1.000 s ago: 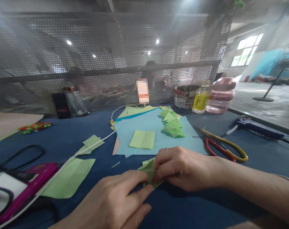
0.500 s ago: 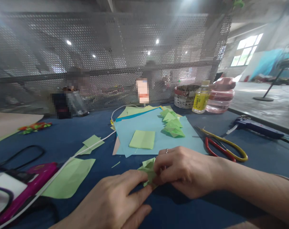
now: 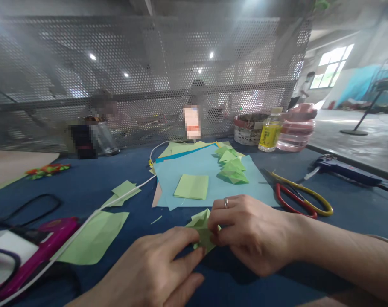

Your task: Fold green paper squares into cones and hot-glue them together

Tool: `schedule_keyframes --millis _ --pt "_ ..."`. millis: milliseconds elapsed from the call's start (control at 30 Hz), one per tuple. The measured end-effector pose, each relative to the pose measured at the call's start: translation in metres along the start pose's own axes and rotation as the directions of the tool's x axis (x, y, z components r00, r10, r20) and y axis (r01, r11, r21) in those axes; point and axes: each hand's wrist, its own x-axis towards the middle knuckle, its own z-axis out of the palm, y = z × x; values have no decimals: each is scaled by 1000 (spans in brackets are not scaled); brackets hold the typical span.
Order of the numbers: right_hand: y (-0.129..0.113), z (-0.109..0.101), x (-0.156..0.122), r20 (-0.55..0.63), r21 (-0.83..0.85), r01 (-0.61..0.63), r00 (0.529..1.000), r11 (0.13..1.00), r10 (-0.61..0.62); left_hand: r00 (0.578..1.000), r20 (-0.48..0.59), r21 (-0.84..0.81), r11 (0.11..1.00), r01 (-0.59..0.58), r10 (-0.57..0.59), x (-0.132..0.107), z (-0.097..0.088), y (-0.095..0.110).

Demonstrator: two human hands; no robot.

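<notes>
Head view: a folded green paper point(image 3: 202, 221) is being worked on the near part of the table point(image 3: 126, 164), just short of the near edge of a light blue sheet point(image 3: 194, 164); the table's own near edge is being left out of view. Compared with a moment ago, the right hand point(image 3: 248, 232) is being carried lower and turned, so that more of the paper is being shown between the hands. The left hand point(image 3: 158, 256) is being kept in place. By this change, it is being judged, the paper is being steadied from the left while its right side is being shaped.

A raised point of the paper is being aimed toward the table's far edge, another corner toward the table's left side, and a narrower tip toward the near edge. Its long axis seems to be running from far point to near tip, but both flanks are being covered by fingers, so this cannot be settled.

The left hand is being held with loosely spread digits, two fingertips being pressed on the paper, the lowest digit being held clear. The right hand is being curled nearly closed, the paper's right side apparently being pinched; the exact contact is being hidden.
</notes>
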Motion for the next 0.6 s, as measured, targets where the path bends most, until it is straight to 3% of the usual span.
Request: schedule_keyframes --millis 167,233,300,333,367,433,533,600 --pt "-1 -2 1 -11 12 -1 1000 1000 1 996 -84 28 999 -31 33 -1 5 -3" --pt "-1 -2 1 -13 14 3 1000 1000 -3 997 -63 34 999 -30 32 1 1 -1" --pt "0 -2 1 -14 12 8 1000 1000 -8 999 49 47 999 17 -19 2 -2 0" --pt "0 -2 1 -16 7 7 1000 1000 -7 999 27 40 999 19 -20 1 -2 0" --pt "1 -1 0 -21 1 5 1000 1000 -5 997 -76 41 999 -25 28 1 -1 -1" --pt "2 -1 -1 -44 -5 8 999 1000 -9 995 -91 40 999 -28 32 0 2 -2" --pt "5 -3 -3 -152 74 34 988 997 -22 998 -57 39 999 -22 25 1 0 -1" --pt "7 -4 -3 -256 145 -4 966 989 42 999 28 45 999 15 -17 4 -4 2"
